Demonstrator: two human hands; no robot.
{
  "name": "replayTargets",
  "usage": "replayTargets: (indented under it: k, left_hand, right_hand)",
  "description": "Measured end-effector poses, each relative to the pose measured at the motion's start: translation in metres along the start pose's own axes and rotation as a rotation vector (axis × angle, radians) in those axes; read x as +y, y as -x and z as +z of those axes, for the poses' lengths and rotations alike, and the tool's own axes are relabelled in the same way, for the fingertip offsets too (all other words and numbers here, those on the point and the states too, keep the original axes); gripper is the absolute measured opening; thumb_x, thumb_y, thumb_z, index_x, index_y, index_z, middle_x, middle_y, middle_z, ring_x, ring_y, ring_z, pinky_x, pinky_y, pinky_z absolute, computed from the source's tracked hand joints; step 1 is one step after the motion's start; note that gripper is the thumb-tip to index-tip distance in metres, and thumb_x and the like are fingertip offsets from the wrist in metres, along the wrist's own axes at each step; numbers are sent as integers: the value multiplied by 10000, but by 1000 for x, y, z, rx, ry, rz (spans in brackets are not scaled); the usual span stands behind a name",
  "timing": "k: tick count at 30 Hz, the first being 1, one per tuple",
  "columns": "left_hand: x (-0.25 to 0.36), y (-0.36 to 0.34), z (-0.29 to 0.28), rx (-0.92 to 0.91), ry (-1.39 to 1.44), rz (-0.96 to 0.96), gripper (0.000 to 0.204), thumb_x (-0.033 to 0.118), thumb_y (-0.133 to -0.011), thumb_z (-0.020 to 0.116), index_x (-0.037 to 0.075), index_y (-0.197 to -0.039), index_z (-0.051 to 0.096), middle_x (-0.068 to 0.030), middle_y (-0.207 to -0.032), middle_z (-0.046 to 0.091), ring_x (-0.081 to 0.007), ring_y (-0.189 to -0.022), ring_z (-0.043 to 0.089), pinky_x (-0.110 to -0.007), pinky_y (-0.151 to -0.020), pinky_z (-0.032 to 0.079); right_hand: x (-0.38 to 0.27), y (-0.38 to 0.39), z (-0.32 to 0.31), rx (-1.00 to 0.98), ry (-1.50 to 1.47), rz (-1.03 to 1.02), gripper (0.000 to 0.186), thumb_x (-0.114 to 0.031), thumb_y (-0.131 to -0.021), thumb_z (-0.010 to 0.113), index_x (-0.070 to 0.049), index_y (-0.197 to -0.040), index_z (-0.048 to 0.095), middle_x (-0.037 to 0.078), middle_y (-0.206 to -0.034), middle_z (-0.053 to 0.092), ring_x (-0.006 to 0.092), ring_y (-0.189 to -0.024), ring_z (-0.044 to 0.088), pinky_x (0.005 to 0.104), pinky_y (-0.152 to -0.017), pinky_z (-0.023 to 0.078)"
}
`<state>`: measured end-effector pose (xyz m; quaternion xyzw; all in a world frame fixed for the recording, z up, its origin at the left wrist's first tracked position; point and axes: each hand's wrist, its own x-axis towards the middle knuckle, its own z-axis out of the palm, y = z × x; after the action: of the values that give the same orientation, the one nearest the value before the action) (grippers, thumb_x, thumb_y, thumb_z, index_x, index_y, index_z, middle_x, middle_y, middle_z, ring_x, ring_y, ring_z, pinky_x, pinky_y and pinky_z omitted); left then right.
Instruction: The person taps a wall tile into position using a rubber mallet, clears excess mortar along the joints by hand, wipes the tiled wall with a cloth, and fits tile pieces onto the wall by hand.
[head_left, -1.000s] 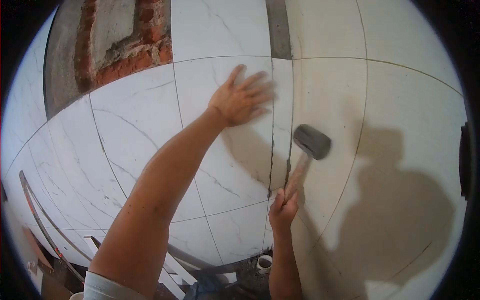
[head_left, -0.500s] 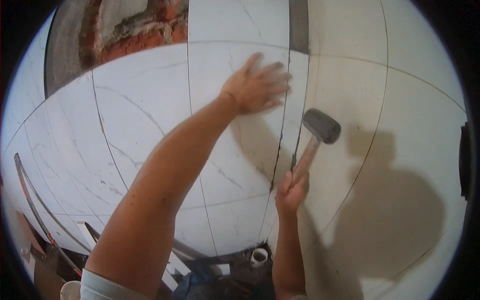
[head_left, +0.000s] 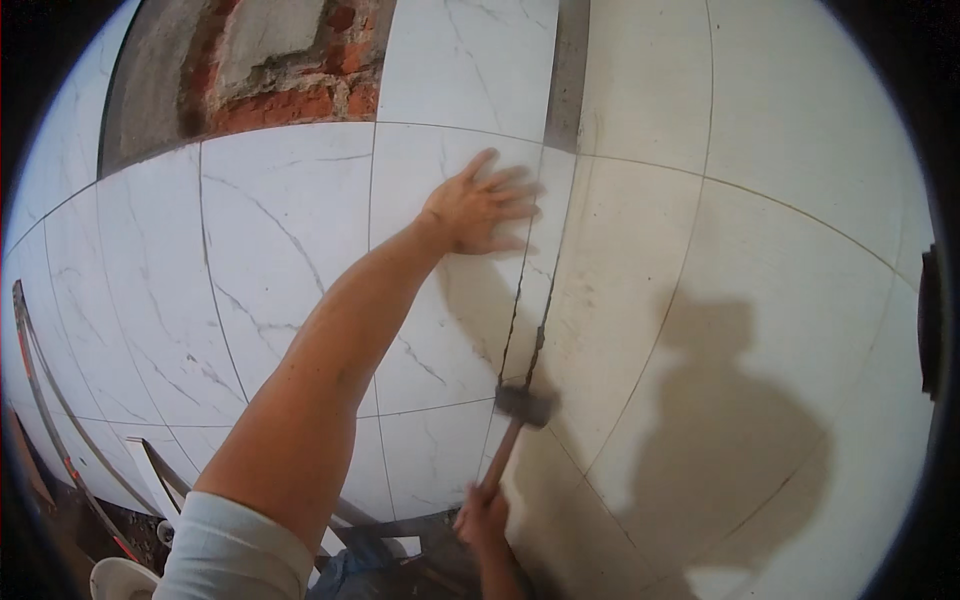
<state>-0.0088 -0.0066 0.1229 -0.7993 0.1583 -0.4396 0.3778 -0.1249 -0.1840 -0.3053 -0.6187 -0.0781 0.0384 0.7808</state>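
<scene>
My left hand (head_left: 487, 208) lies flat with fingers spread on a white marble-look wall tile (head_left: 410, 290), its fingertips reaching a narrow tile strip (head_left: 538, 255) by the corner. Dark, uneven joints run down both sides of that strip. Lower down, my right hand (head_left: 483, 515) is closed round the wooden handle of a rubber mallet (head_left: 527, 405). The dark mallet head is at the lower part of the strip, slightly blurred; whether it touches cannot be told.
Bare brick and mortar (head_left: 290, 70) show at the upper left. Beige tiles (head_left: 640, 230) cover the right-hand wall, with my shadow on it. A long metal strip (head_left: 60, 420) leans at the far left, near a white bucket (head_left: 122, 578). Blue cloth (head_left: 350, 565) lies below.
My right hand and the mallet have moved down and left, from beside the strip's middle to its lower part. My left hand stays flat on the tile. The view has shifted.
</scene>
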Motion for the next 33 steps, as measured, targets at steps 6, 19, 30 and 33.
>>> replayTargets:
  k: [6,19,30,33]
  left_hand:
    - [-22,16,3,198,600,-66,638,537,-1019,457,260,-1579,329,-30,-1685,208,-221,-1505,290,-500,-1248,177]
    - [-177,251,-77,98,-49,-741,618,524,-1065,274,208,-1596,291,-25,-1689,203,-248,-1554,160,-492,-1267,55]
    - [-161,243,-70,71,-81,-704,630,496,-1053,275,145,-1572,332,-46,-1658,290,-231,-1547,186,-473,-1275,37]
    - [-170,256,-60,139,-171,-656,629,502,-1058,274,141,-1569,339,-58,-1643,320,-248,-1538,215,-479,-1272,68]
  right_hand:
    - [142,92,-20,-318,176,803,264,-190,-932,680,-1,-793,559,88,-638,583,194,-484,606,369,-446,500]
    - [66,12,-18,-600,1305,-54,572,-413,-950,591,36,-1302,547,293,-1066,693,440,-1017,674,532,-900,514]
    - [-293,-172,39,126,1228,-481,704,-74,-897,517,-20,-1545,246,269,-791,681,443,-738,689,525,-710,566]
    - [-303,-161,62,75,1305,-331,753,-63,-889,519,-1,-1567,197,289,-838,687,426,-759,702,512,-708,576]
